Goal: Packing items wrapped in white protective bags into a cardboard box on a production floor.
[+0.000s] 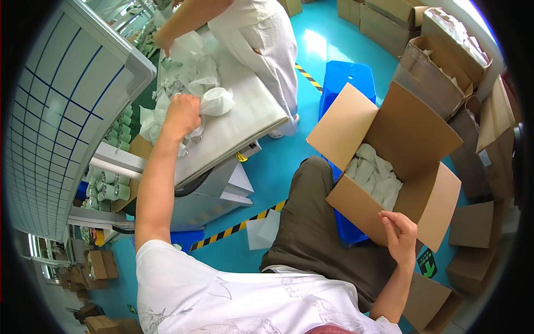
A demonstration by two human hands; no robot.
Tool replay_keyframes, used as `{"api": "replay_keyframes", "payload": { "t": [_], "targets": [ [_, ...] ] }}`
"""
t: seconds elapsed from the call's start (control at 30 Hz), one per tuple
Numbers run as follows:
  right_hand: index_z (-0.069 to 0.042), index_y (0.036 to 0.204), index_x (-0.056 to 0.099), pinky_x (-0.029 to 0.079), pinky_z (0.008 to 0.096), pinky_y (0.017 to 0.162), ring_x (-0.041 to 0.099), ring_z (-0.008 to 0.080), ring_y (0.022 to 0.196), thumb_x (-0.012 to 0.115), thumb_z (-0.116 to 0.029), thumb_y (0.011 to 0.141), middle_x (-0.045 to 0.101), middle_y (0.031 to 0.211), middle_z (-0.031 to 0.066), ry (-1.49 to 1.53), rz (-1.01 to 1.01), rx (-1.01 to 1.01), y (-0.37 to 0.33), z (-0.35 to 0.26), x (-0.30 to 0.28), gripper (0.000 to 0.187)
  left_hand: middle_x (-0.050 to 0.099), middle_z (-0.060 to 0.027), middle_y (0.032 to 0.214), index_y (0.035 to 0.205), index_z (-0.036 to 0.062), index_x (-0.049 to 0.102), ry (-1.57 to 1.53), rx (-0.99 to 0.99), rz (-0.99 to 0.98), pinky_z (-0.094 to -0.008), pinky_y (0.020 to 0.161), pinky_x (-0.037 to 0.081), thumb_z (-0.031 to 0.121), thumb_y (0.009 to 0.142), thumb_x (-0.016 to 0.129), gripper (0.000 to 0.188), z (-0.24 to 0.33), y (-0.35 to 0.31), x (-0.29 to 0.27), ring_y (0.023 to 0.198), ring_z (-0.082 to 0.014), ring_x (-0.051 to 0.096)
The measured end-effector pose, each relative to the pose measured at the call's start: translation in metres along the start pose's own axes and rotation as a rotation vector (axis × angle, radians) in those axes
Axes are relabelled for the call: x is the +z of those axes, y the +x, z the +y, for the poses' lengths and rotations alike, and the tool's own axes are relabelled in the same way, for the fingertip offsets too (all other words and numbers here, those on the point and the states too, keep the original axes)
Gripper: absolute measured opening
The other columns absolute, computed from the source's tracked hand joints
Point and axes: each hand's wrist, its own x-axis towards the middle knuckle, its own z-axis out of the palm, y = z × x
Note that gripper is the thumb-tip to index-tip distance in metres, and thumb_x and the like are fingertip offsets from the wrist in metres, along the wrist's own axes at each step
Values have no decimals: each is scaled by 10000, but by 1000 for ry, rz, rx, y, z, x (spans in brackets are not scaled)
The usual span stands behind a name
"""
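Note:
My left arm stretches to the work table (pixel 245 106), where my left hand (pixel 183 114) is closed on a crumpled white wrapping sheet (pixel 217 102). More thin white wrapped pieces (pixel 192 69) lie heaped around and beyond it; what is inside them is hard to make out. At the right, my right hand (pixel 399 236) hovers by the near flap of an open cardboard box (pixel 361 209), its fingers curled together with nothing visible in them. Several white wrapped bundles (pixel 371 172) lie inside that box.
The box stands on a blue plastic bin (pixel 347 78). A co-worker (pixel 250 33) stands across the table, an arm over the heap. Several cartons (pixel 434 67) line the right side. A grid-lined panel (pixel 61 106) rises at the left. Striped floor tape (pixel 239 225) runs below the table.

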Motion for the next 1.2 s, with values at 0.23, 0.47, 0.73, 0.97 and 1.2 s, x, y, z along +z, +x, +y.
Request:
{"api": "replay_keyframes", "payload": {
  "t": [0.23, 0.47, 0.73, 0.97, 1.2],
  "targets": [
    [17, 1060, 721, 578, 355, 800, 717, 297, 907, 697, 59, 846, 728, 998, 166, -66, 81, -328, 11, -26, 27, 220, 655, -120, 844, 906, 34, 628, 41, 192, 199, -415, 763, 500, 72, 788, 622, 124, 100, 20, -114, 817, -299, 652],
    [55, 1235, 660, 431, 553, 1107, 616, 391, 1221, 735, -196, 798, 654, 1284, 199, -526, 289, -583, 57, -107, 48, 510, 551, -79, 764, 841, 50, 576, -149, 669, 188, -369, 645, 443, 72, 801, 603, 53, 252, 9, -183, 731, -239, 576],
    [55, 1087, 672, 536, 454, 903, 670, 354, 1014, 762, -197, 754, 684, 1018, 179, -608, 139, -358, 54, -49, 19, 428, 594, -89, 796, 846, 22, 632, -357, 909, 103, -369, 723, 502, 110, 784, 617, 108, 330, 49, -186, 793, -233, 618],
    [18, 944, 700, 550, 465, 825, 684, 391, 911, 733, -315, 884, 692, 895, 210, -715, -398, 123, 135, 24, -40, 340, 654, -159, 1267, 1231, 16, 636, -727, 622, 598, -461, 976, 510, 130, 835, 802, 444, 270, 101, -131, 1144, -363, 638],
    [9, 935, 763, 561, 466, 860, 700, 401, 976, 701, -181, 837, 728, 1001, 237, -1029, -730, 219, 216, 157, -12, 222, 640, -191, 1310, 1236, -18, 637, -616, 203, 293, -448, 1017, 483, 234, 938, 731, 402, 193, 84, -11, 1184, -384, 616]
  ]
}}
